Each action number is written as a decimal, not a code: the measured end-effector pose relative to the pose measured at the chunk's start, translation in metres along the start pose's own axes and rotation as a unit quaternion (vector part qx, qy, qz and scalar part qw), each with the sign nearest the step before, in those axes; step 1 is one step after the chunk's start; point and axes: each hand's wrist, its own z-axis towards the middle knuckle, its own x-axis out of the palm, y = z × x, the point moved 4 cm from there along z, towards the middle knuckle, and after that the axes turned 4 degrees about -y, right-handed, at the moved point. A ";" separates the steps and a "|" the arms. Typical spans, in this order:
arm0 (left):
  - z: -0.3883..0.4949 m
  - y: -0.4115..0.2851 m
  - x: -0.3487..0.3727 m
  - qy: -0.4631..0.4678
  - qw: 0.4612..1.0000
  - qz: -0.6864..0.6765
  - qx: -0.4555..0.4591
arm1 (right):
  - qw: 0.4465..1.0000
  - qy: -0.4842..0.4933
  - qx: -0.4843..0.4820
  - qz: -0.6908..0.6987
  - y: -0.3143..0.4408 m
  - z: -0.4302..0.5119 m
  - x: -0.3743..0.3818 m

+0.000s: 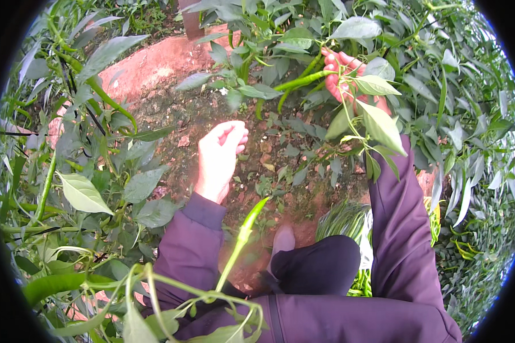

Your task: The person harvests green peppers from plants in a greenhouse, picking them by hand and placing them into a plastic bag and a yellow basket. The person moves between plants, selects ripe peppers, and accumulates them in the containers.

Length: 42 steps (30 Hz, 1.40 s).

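My left hand [220,156] is held over the soil path, its fingers curled in and the thumb against them. Nothing shows in it. Up and to the right, my right hand [345,79] is among the leaves of a pepper plant [300,38], palm side partly visible with fingers bent. A long green chili pepper [304,80] reaches its stem end across these fingers. Leaves and a thin stem [347,113] hide part of the palm and wrist, so whether the fingers grip anything is unclear. More slender peppers [285,99] hang just beside it.
Pepper plants [81,128] with hanging fruit line the left side. One pepper [245,227] points up close before me. A clear plastic bag [343,218] with green peppers [361,283] inside stands by my bent knee [317,261]. A wooden post [192,19] rises beyond the reddish soil [154,70].
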 end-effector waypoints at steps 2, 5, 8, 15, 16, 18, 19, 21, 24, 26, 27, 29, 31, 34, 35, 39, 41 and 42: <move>0.001 0.002 0.003 -0.001 1.000 -0.027 -0.002 | 0.999 -0.024 0.031 0.031 0.010 0.002 -0.002; -0.001 -0.002 0.010 -0.002 0.999 0.001 0.053 | 0.997 -0.071 -0.017 -0.027 0.019 -0.006 -0.005; -0.015 -0.015 0.026 -0.016 0.985 0.086 0.150 | 0.998 -0.022 -0.013 -0.065 0.014 -0.010 0.006; -0.029 -0.058 0.112 0.036 0.941 0.120 0.314 | 0.951 -0.191 -0.094 -0.224 -0.011 -0.012 0.019; -0.023 -0.066 0.122 0.048 0.931 0.117 0.343 | 0.967 -0.168 -0.072 -0.178 -0.015 -0.009 0.021; -0.013 -0.079 0.136 0.050 0.923 0.116 0.364 | 0.967 -0.208 -0.068 -0.129 -0.020 -0.013 0.021; -0.011 -0.083 0.141 0.036 0.932 0.091 0.348 | 0.958 -0.237 -0.066 -0.146 -0.019 -0.009 0.021; -0.005 -0.097 0.146 0.043 0.932 0.064 0.355 | 0.961 -0.259 -0.089 0.030 -0.021 -0.017 0.031; 0.009 -0.118 0.154 0.079 0.952 -0.052 0.292 | 0.886 -0.316 -0.172 -0.294 -0.010 -0.030 0.070; 0.024 -0.136 0.158 0.049 0.965 -0.004 0.258 | 0.770 -0.412 -0.260 -0.412 -0.003 -0.050 0.105; 0.031 -0.147 0.162 0.044 0.966 -0.008 0.256 | 0.741 -0.395 -0.334 -0.427 0.002 -0.061 0.127; 0.047 -0.170 0.174 0.063 0.968 -0.026 0.244 | 0.586 -0.446 -0.481 -0.476 0.023 -0.077 0.162; 0.059 -0.194 0.189 0.088 0.968 -0.046 0.232 | 0.640 -0.425 -0.552 -0.325 0.033 -0.102 0.176; 0.074 -0.226 0.214 0.125 0.970 -0.051 0.203 | 0.570 -0.452 -0.647 -0.229 0.066 -0.113 0.183; 0.077 -0.233 0.222 0.135 0.974 -0.068 0.171 | 0.558 -0.495 -0.626 -0.230 0.077 -0.113 0.183; 0.086 -0.247 0.251 0.162 0.976 -0.094 0.109 | 0.643 -0.477 -0.524 -0.291 0.108 -0.111 0.189; 0.090 -0.247 0.266 0.173 0.975 -0.107 0.088 | 0.704 -0.442 -0.421 -0.364 0.120 -0.107 0.194; 0.091 -0.246 0.273 0.178 0.975 -0.111 0.078 | 0.711 -0.444 -0.384 -0.387 0.124 -0.107 0.195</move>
